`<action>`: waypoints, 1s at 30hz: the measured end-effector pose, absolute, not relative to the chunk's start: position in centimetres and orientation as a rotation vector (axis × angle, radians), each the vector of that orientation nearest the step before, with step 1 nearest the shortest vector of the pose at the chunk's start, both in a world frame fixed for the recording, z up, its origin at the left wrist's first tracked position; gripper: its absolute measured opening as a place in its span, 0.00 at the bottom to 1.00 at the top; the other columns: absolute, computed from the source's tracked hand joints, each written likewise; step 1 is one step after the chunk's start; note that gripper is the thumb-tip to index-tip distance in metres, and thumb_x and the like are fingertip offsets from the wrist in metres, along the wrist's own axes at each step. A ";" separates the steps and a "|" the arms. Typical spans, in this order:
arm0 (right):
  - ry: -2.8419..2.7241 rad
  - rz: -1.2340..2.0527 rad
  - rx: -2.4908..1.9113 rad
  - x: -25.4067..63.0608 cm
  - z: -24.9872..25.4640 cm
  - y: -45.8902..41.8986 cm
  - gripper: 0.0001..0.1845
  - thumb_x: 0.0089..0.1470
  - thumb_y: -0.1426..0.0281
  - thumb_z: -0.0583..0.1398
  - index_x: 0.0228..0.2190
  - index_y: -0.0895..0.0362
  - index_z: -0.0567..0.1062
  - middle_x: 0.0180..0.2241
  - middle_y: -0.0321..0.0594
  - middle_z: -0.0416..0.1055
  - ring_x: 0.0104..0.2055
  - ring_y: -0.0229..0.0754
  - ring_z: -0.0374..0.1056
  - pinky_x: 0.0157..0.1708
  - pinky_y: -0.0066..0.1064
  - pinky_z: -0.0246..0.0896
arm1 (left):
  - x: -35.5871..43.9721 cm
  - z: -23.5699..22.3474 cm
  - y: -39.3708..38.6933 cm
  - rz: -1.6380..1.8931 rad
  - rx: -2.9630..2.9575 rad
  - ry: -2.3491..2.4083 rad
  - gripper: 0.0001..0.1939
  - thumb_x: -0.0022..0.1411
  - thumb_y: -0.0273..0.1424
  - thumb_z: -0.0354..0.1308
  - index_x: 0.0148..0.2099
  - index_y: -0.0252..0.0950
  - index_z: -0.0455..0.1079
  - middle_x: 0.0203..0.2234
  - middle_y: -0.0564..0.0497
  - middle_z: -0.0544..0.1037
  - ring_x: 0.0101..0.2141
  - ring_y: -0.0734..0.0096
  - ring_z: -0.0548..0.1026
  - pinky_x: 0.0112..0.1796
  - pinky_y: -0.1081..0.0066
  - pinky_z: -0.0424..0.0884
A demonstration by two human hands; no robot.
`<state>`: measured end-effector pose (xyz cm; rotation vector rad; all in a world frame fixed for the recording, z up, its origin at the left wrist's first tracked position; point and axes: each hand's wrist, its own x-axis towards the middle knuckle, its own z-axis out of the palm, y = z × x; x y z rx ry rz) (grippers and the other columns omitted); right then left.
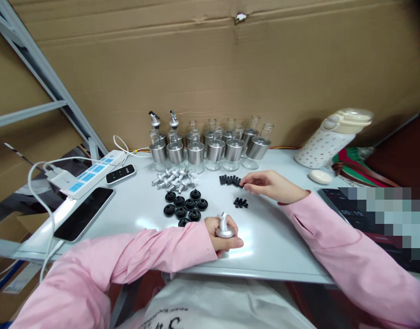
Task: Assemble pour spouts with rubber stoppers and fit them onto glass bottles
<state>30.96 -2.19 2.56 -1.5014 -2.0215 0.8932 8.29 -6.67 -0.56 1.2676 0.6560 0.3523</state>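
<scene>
My left hand (226, 235) is closed around a silver pourer spout (225, 227), which it holds upright near the table's front edge. My right hand (264, 185) reaches to a row of small black lever caps (226, 179); its thumb and index finger pinch at the cap on the right end. Below that row lies a cluster of tiny black plugs (240, 202). Round black stoppers (190, 204) sit to the left, partly hidden by my left forearm. Behind them is a pile of silver spout pieces (175, 178).
Several glass bottles with steel bands (196, 153) stand along the cardboard wall (210, 68); two at the back left carry pourers. On the left are a power strip (93, 173), cables and a phone (84, 214). A dotted flask (328, 139) and a dark tablet (353, 214) are right.
</scene>
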 end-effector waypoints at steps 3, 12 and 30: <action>-2.151 0.765 -1.513 31.1 2.1 -1.9 0.17 0.48 0.60 0.54 0.31 0.59 0.75 0.30 0.42 0.74 0.32 0.41 0.68 0.34 0.30 0.63 | 8.3 -0.5 -6.7 0.359 1.275 0.658 0.23 0.39 0.43 0.67 0.27 0.34 0.59 0.10 0.62 0.63 0.10 0.85 0.59 0.11 0.83 0.55; -2.366 0.686 -1.388 31.4 0.9 -1.4 0.20 0.51 0.61 0.51 0.32 0.61 0.77 0.33 0.46 0.72 0.34 0.41 0.68 0.38 0.31 0.62 | 8.3 -0.6 -6.6 0.363 1.273 0.662 0.22 0.39 0.41 0.67 0.27 0.34 0.60 0.09 0.62 0.64 0.10 0.85 0.60 0.11 0.83 0.55; -2.308 0.885 -1.548 31.4 1.0 -1.4 0.20 0.48 0.60 0.53 0.32 0.63 0.77 0.29 0.44 0.75 0.29 0.41 0.68 0.32 0.30 0.63 | 8.4 -0.7 -6.6 0.376 1.257 0.664 0.22 0.39 0.41 0.68 0.27 0.33 0.60 0.10 0.61 0.64 0.10 0.85 0.60 0.11 0.83 0.54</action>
